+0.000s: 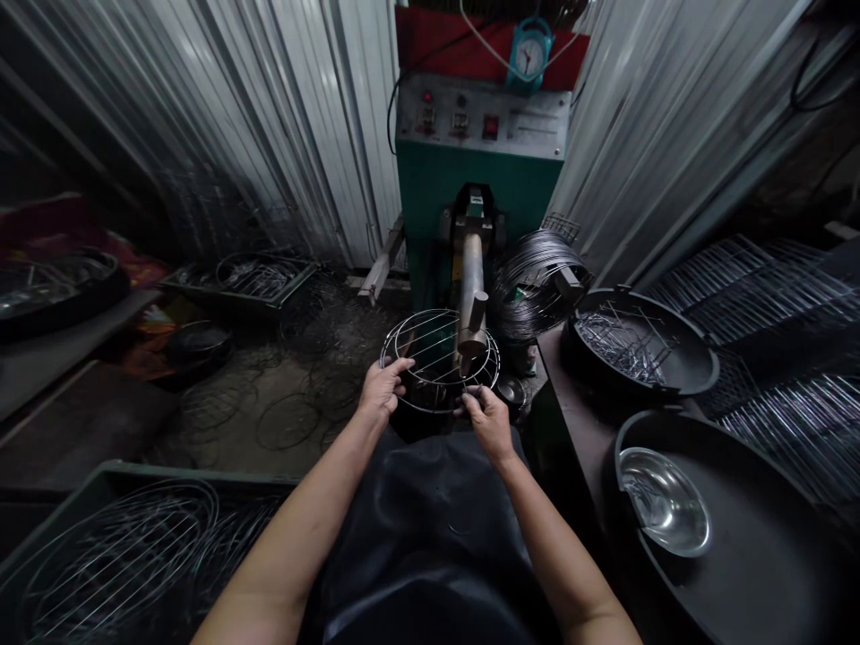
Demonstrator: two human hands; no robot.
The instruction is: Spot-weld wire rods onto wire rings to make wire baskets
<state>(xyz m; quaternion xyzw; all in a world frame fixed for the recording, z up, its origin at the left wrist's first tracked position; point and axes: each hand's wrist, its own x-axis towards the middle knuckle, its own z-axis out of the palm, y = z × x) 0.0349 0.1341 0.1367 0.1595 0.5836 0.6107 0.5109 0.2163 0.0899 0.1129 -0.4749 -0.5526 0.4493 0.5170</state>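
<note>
A round wire rack (434,345) with parallel bars is held level under the arm of a green spot-welding machine (480,175). My left hand (384,387) is closed on the rack's left rim, thumb on top. At the near right rim, my right hand (488,417) pinches the wire with its fingertips; whether it also holds a small part there cannot be made out. The machine's metal electrode arm (472,296) reaches toward me, and its pointed tip (465,365) comes down inside the rack's right side, just beyond my right fingers.
A coil of wire (537,282) hangs right of the machine. On the right bench stand a black pan of small wire parts (702,363) and a larger pan (752,537) holding a steel bowl (695,515). Wire racks fill a green crate (111,475) at lower left.
</note>
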